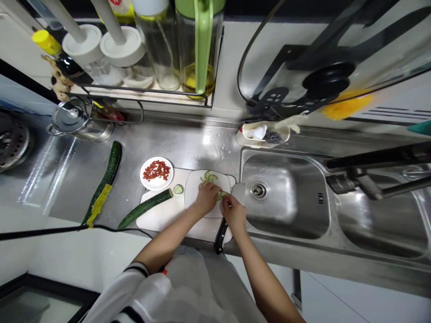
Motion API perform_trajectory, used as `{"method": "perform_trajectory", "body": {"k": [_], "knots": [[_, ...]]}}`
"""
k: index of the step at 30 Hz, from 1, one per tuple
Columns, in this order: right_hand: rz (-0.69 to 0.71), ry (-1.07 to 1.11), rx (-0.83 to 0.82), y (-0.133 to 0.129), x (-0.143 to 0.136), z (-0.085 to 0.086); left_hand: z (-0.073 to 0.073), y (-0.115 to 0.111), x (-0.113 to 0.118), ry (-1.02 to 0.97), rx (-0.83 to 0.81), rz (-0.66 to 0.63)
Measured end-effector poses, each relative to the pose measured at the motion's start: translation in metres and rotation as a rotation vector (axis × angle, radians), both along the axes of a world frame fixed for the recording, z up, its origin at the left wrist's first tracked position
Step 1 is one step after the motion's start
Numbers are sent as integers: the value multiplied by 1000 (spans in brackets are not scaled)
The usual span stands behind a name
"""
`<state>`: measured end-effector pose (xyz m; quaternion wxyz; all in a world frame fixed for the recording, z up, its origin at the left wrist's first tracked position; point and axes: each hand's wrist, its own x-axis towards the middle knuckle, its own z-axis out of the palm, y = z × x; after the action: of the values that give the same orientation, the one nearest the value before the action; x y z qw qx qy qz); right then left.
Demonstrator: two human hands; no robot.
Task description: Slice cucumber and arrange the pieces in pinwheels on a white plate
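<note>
Over the white oval plate (192, 190), my left hand (208, 197) has its fingers bent together, tips down beside thin cucumber slices; whether it grips one is hidden. A slice of cucumber (224, 194) is pinched between the thumb and fingers of my right hand (234, 213) at the plate's right side. More cucumber slices (209, 175) lie fanned at the plate's far edge. Under my right hand is a knife (220, 235), its black handle pointing toward me. A cut cucumber (146, 208) and a short cucumber piece (178, 189) rest on the white cutting board (158, 220).
A small round plate (144, 179) of red bits stands behind the board. Further left lies a whole cucumber (111, 170) with a yellow band. The sink (286, 193) adjoins on the right, a lidded pot (97, 130) sits back left, and a bottle rack (148, 94) hangs above.
</note>
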<state>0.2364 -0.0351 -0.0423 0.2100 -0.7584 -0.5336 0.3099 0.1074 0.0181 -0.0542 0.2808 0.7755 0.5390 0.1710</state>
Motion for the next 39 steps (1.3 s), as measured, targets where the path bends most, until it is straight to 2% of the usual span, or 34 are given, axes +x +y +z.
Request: {"method": "perform_trajectory", "body": {"k": [9,18,30,39], "knots": [[29,-78,-9,6,-2,4,-13,-3,2,146,82,-38],[61,-59,40,1,-2,2,-19,-6,3,187,155,-50],[-10,-28,-62,3,-1,3,-17,-7,3,230,129,-69],[120,-230,-132,6,-8,18,-15,-6,3,215,154,-82]]}}
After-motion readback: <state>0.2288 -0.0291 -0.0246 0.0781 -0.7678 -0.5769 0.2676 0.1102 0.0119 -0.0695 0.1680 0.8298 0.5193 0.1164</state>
